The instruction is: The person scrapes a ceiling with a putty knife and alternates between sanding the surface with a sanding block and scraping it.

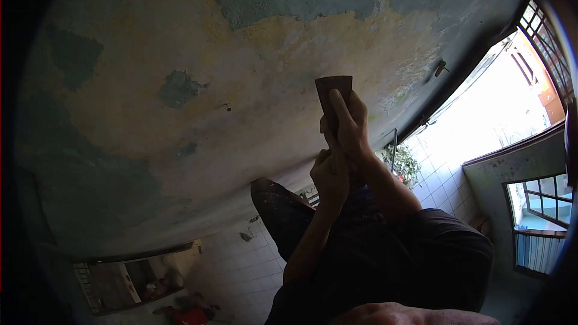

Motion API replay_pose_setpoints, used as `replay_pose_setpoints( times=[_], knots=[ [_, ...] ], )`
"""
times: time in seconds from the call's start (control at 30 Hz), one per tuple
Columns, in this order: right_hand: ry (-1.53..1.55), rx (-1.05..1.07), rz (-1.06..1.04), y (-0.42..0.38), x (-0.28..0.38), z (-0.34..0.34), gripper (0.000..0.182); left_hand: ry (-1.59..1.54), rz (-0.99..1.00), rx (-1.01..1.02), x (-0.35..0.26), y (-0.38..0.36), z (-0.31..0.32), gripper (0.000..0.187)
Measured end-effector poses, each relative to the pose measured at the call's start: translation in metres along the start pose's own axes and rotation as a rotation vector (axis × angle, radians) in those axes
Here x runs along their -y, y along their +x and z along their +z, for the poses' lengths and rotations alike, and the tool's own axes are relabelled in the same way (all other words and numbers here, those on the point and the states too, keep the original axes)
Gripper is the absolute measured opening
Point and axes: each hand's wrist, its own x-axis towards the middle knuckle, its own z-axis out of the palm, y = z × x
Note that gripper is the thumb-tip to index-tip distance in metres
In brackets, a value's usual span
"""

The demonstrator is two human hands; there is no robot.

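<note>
A dark, flat-bladed scraper (328, 86), wider at its upper edge, is held up in front of a wall (265, 66) with peeling green and yellowish paint. My right hand (350, 125) is closed around it, the thumb lying along its face. Just below, my left hand (330, 174) has its fingers wrapped at the lower end, close to the right wrist; what exactly it grips is hidden. Whether the blade's edge touches the wall cannot be made out.
A hook (227, 107) and a small fitting (441, 68) stick out of the wall. Green plants (406, 165) stand by the bright doorway. A barred window (545, 201) is at the right. At lower left, a person in red (190, 315) is near an opening.
</note>
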Motion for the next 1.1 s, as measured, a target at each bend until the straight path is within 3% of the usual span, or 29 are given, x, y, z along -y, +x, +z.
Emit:
replay_pose_setpoints(
  times=[0.43, 0.63, 0.73, 0.83, 1.1],
  knots=[
    [-0.026, -0.021, -0.049, 0.008, 0.017, 0.013, 0.031, -0.025, 0.019, 0.014, -0.011, 0.018, 0.000, 0.041],
    [0.027, -0.030, -0.126, 0.020, 0.065, 0.031, 0.032, -0.007, 0.072, 0.083, -0.037, 0.056, -0.009, 0.024],
    [-0.026, -0.025, -0.151, 0.016, 0.032, 0.016, 0.033, 0.000, 0.120, 0.049, -0.019, 0.034, -0.004, 0.040],
    [-0.020, -0.027, -0.016, 0.004, 0.009, 0.005, 0.032, -0.044, 0.035, 0.044, -0.003, 0.010, -0.002, 0.043],
    [-0.008, -0.015, -0.016, 0.003, 0.006, 0.007, 0.031, 0.007, 0.020, 0.043, -0.003, 0.008, -0.005, 0.041]
  ],
)
